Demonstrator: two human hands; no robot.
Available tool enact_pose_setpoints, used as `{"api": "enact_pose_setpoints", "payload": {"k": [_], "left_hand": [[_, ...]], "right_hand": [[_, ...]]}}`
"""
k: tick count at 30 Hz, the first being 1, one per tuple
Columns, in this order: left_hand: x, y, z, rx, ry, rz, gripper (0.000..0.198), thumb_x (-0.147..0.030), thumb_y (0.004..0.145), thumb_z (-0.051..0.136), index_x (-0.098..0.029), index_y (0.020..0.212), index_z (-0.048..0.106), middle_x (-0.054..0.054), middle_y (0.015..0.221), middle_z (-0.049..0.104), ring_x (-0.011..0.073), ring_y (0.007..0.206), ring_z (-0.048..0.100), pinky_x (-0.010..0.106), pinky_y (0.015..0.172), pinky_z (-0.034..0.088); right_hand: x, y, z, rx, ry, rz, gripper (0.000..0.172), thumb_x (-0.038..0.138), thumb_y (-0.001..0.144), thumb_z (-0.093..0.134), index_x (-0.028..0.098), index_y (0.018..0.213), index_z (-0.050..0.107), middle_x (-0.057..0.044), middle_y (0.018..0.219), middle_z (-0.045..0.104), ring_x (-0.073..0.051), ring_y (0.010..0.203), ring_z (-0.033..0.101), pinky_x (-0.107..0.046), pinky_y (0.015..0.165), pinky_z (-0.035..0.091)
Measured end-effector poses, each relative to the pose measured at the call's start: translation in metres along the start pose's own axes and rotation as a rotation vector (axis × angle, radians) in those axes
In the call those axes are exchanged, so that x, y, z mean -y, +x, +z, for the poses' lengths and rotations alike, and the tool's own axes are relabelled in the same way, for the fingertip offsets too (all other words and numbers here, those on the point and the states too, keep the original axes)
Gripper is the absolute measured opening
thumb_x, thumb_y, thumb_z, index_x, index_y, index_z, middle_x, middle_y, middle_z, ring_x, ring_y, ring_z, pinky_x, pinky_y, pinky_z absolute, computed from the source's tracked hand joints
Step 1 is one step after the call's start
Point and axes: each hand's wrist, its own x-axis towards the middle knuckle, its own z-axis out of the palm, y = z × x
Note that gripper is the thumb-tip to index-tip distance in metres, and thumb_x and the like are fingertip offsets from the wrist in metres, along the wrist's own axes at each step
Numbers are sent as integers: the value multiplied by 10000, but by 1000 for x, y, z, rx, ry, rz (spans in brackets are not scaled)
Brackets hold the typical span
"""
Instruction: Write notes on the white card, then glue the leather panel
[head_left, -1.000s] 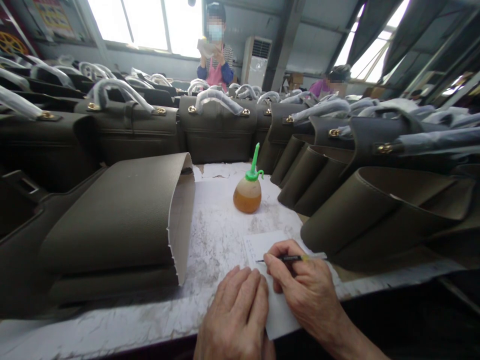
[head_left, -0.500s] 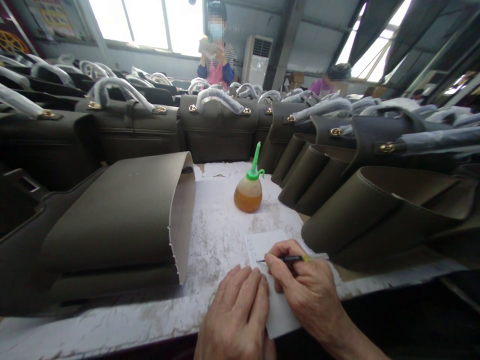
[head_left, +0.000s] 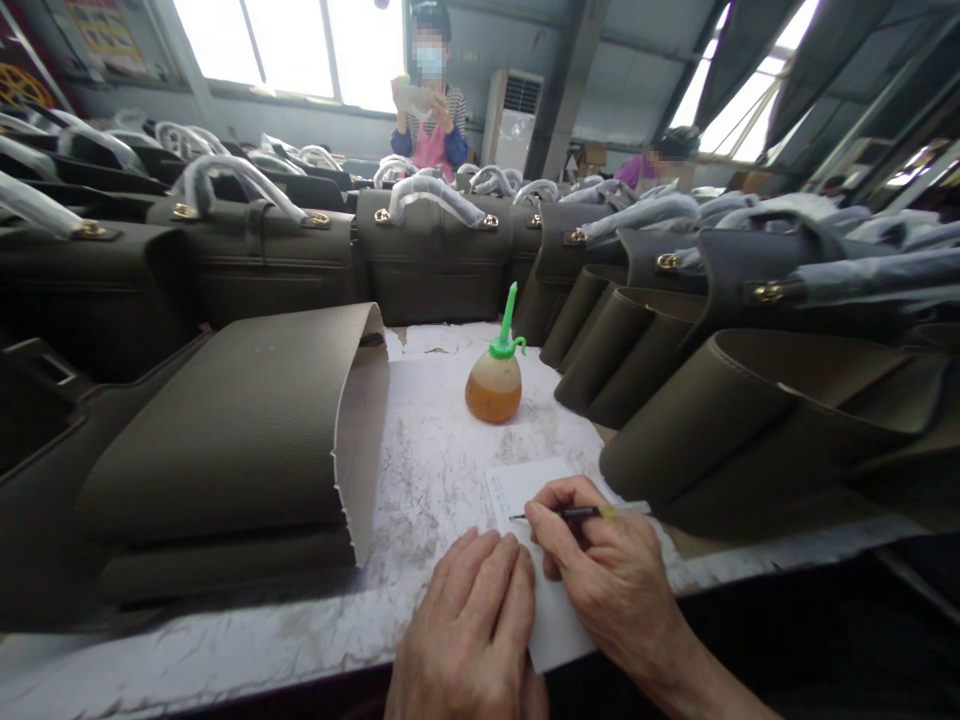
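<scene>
My right hand (head_left: 611, 565) is closed round a pen (head_left: 581, 512), a dark barrel with a clear end. Its tip meets a small white sheet of paper (head_left: 559, 635), which carries faint handwriting near its upper left. Flat beside the pen, my left hand (head_left: 472, 620) rests on the table and the sheet's left edge, fingers stretched out together. Beyond the paper stands a squeeze bottle (head_left: 495, 388) of amber liquid with a green nozzle (head_left: 508, 318). To the left lies an unfinished dark olive bag body (head_left: 240, 430), its open side facing the bottle.
Olive handbags (head_left: 435, 255) with plastic-wrapped handles line the back. Open bag panels (head_left: 765, 430) stand at the right, close to my right hand. A worn white covering (head_left: 427, 450) lies over the table. A masked person in a pink apron (head_left: 430, 148) stands beyond, holding something pale.
The pen tip and my right hand have shifted very slightly left, along with the whole view. My left hand stays flat in place.
</scene>
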Motion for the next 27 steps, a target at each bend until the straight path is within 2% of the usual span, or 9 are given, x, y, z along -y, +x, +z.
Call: {"api": "enact_pose_setpoints", "payload": {"k": [13, 22, 27], "left_hand": [[0, 0, -4, 43, -26, -18, 449, -121, 714, 397, -39, 1108, 597, 128, 1109, 632, 260, 1119, 517, 397, 960, 479], [-3, 1, -3, 35, -7, -55, 429, -127, 728, 379, -58, 1088, 603, 109, 1106, 641, 244, 1125, 514, 388, 959, 467], [-2, 1, -2, 17, -20, -26, 427, -111, 715, 395, -46, 1077, 610, 117, 1096, 640, 249, 1118, 517, 383, 957, 465]], "right_hand": [[0, 0, 0, -14, -6, 7, 435, 249, 877, 485, 207, 444, 483, 16, 607, 602, -58, 461, 539, -181, 467, 382], [3, 1, -1, 15, 31, -11, 435, 227, 875, 469, 207, 441, 462, 14, 606, 582, -64, 463, 543, -183, 456, 382], [3, 1, -1, 29, 58, -1, 433, 225, 874, 471, 207, 442, 454, 12, 605, 577, -67, 471, 542, -182, 456, 381]]}}
